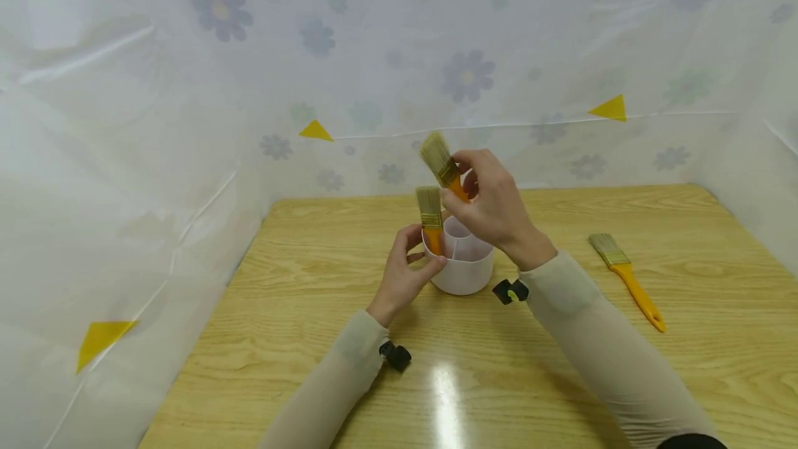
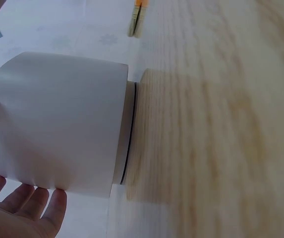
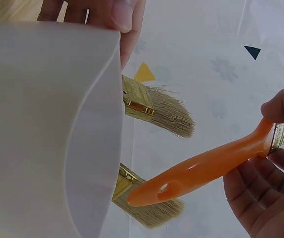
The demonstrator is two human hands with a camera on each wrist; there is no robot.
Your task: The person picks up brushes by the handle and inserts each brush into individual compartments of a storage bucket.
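Over the white cup (image 1: 463, 270) in the middle of the table (image 1: 312, 310), the right hand (image 1: 492, 210) pinches a brush (image 1: 444, 166) by its orange handle, bristles up, handle end just above the rim. At least one brush (image 1: 430, 217) already stands in the cup (the right wrist view shows two sets of bristles there), and another brush (image 1: 625, 276) lies flat well off to the right. So I'd say roughly halfway. The left hand (image 1: 405, 272) curls its fingers round the cup's side, steadying it.
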